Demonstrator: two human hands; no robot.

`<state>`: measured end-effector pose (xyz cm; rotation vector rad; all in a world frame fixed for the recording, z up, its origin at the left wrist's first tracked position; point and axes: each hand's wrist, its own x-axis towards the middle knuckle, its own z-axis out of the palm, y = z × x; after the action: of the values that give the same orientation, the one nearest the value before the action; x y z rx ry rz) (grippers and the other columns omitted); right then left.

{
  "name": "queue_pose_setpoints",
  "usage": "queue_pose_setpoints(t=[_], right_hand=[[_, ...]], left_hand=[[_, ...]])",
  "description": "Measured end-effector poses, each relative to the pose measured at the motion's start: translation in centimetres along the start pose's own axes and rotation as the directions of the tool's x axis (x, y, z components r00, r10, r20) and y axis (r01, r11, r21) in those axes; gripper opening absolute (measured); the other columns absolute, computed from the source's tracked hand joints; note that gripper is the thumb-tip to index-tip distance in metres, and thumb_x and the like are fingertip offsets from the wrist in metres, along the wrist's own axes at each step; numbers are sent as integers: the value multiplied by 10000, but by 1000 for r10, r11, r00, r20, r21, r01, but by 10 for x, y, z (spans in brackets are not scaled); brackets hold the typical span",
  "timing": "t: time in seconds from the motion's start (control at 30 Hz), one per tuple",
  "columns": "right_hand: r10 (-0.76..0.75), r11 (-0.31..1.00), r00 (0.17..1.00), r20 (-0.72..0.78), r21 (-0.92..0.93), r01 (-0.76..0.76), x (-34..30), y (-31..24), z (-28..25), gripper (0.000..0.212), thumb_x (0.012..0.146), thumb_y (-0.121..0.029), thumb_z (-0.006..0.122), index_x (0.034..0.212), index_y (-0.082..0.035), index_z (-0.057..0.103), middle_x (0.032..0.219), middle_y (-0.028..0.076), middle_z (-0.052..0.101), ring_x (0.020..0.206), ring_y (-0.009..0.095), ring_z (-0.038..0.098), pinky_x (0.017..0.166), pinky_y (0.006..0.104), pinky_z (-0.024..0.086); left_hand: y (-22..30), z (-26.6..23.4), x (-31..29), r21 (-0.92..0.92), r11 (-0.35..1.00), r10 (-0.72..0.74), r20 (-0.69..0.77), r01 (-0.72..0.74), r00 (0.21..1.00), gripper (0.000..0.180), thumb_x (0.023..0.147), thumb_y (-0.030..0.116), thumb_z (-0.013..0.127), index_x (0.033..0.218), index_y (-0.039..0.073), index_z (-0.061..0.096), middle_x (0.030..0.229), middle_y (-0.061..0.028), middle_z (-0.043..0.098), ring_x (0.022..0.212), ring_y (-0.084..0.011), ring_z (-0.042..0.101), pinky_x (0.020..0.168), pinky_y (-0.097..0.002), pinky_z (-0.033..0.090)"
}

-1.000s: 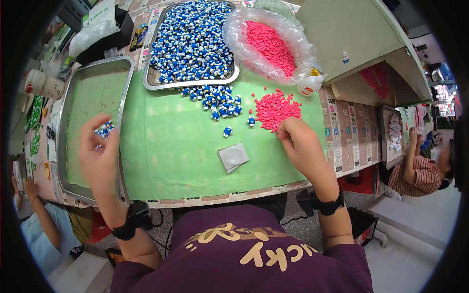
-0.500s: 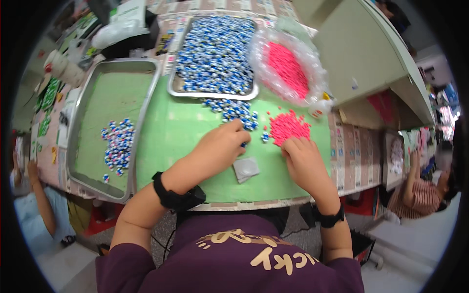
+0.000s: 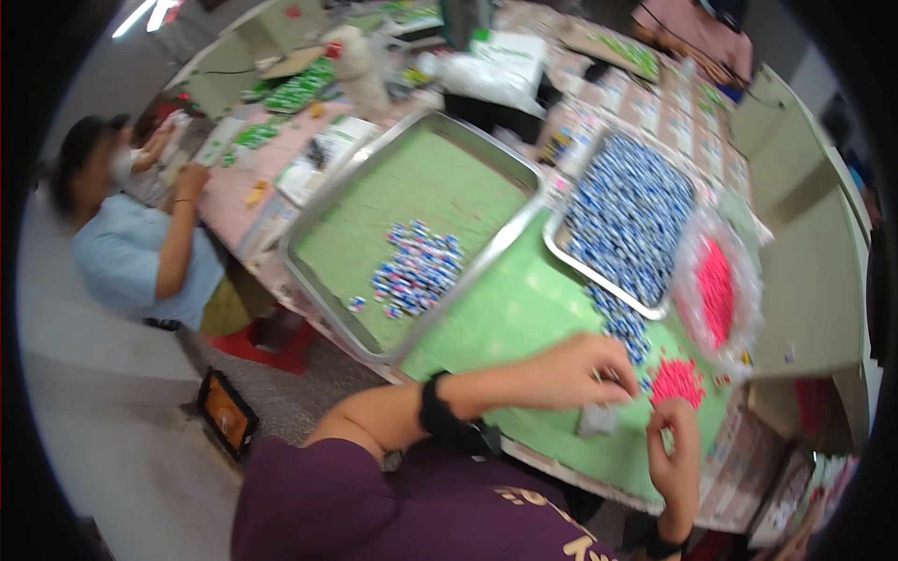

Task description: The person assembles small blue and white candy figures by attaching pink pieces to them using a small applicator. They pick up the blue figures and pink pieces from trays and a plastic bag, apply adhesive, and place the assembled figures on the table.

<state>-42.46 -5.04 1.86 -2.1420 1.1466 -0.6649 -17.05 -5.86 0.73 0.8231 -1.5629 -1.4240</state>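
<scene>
Likely risk: tiny pieces scatter off green surface (image 3: 524, 318) if hands brush loose piles. Left hand (image 3: 575, 369) over blue-white pieces (image 3: 622, 327), fingers pinched, contents too small to tell. Right hand (image 3: 675, 449) just below pink pieces (image 3: 675, 381), fingers curled, grip unclear. Small clear bag (image 3: 597, 421) between hands.

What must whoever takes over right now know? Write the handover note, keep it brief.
Left hand: fingers curled over the loose blue-and-white pieces on the green mat; grip unclear.
Right hand: beside the pink pile; grip unclear.
Done: a small heap lies in the left tray.
Remaining: the right tray is full of pieces; the pink bag sits beside it.
</scene>
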Motion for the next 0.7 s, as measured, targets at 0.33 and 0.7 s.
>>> queue_pose_setpoints(t=[0.33,0.7], right_hand=[[-53,866,975,-217,477,153,18,-44,16,207,888,109,580,869,-60,462,1046,105,542,1015,209,520,957,345,410],[-347,935,926,-145,18,354,18,-37,0,179,888,105,605,926,-40,506,1088,145,564,1038,246,553,927,378,465]], left_hand=[[-6,31,10,-555,789,-230,129,262,965,254,946,236,658,1031,-3,675,861,-18,663,700,-85,626,652,-228,533],[-12,43,9,-387,912,-147,-1,135,989,203,968,231,618,930,32,623,809,-7,627,581,-61,563,509,-225,452]])
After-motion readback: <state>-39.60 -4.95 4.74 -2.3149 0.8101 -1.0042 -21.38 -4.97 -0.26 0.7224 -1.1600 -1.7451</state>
